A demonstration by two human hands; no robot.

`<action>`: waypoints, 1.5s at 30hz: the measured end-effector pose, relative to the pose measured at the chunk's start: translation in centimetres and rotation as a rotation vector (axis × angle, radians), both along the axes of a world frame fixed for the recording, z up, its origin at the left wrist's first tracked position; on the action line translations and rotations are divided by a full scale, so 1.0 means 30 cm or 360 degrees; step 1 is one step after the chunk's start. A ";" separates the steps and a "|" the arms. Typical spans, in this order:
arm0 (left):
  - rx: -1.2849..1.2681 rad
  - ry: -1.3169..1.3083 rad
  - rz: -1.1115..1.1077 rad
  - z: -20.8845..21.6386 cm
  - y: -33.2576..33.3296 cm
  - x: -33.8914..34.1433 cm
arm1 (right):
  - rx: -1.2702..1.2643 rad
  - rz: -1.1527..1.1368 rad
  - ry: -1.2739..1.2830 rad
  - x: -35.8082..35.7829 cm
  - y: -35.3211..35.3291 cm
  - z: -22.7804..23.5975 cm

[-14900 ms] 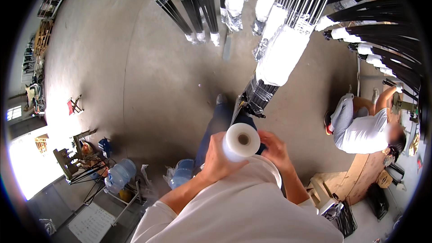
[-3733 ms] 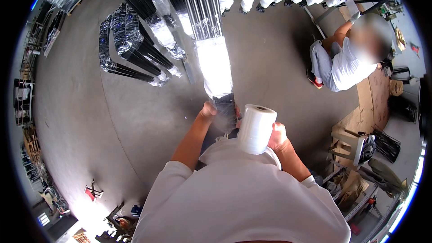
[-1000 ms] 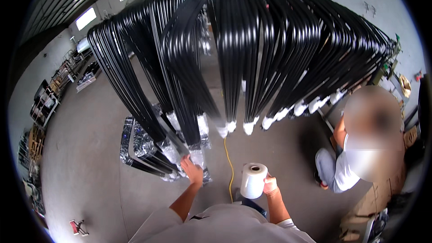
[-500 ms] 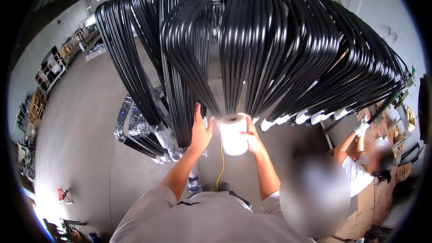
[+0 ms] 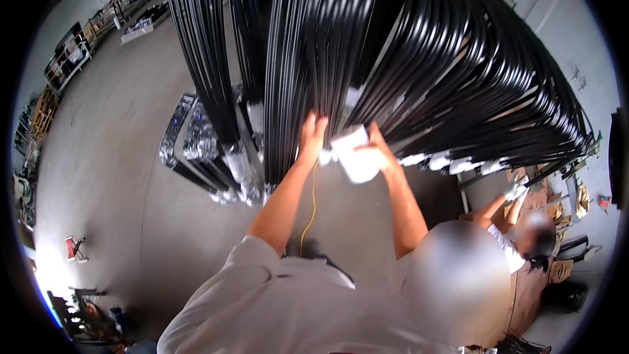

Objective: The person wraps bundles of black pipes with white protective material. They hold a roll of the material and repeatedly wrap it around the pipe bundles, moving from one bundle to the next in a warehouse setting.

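White cylindrical roll of plastic film (image 5: 357,169), now tipped from upright, near the bent, glossy black tube bundle (image 5: 337,46), apparently bringing film to it. Right hand (image 5: 380,151) grips the roll; left hand (image 5: 312,136), fingers extended, seemingly empty, lies at the bundle, contact uncertain.

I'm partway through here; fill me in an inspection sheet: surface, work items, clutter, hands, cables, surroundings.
Surface: grey floor, a thin seam running along its left part.
Work items: white roll, held up, tilted; black tubes in bundles, pale wrapping at several lower ends.
Clutter: red folding stool on the floor, far left.
Hands: right hand grips the roll; left hand open by the tubes, contact unclear.
Cables: yellow cord on the floor, between the forearms.
Surroundings: co-worker's gloved hands at right.
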State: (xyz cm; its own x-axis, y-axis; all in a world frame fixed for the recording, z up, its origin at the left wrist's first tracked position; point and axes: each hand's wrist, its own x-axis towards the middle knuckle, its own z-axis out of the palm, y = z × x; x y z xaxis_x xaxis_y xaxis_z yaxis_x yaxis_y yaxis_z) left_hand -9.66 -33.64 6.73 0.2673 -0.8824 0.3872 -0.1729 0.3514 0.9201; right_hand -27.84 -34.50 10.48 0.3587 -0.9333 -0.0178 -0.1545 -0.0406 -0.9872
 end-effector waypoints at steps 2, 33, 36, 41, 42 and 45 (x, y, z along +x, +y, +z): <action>-0.0150 0.0027 -0.0042 0.010 0.027 0.019 | -0.0128 -0.0094 -0.0103 0.025 0.052 0.018; -0.0256 0.0055 0.0170 0.531 -0.009 0.002 | -0.0341 -0.0026 -0.0854 0.159 0.113 0.479; -0.0362 0.0263 0.0023 0.500 -0.019 -0.040 | -0.0334 0.0050 -0.1014 0.116 0.134 0.434; -0.0218 0.0129 0.0136 0.462 0.036 -0.077 | -0.0214 0.0136 -0.1061 0.060 0.332 0.302; -0.0213 0.0108 0.0143 0.446 0.040 -0.083 | -0.0157 0.0126 -0.1114 0.046 0.376 0.255; 0.0073 0.0029 0.0119 0.329 0.025 -0.079 | 0.0198 0.0086 -0.1454 0.046 0.485 0.115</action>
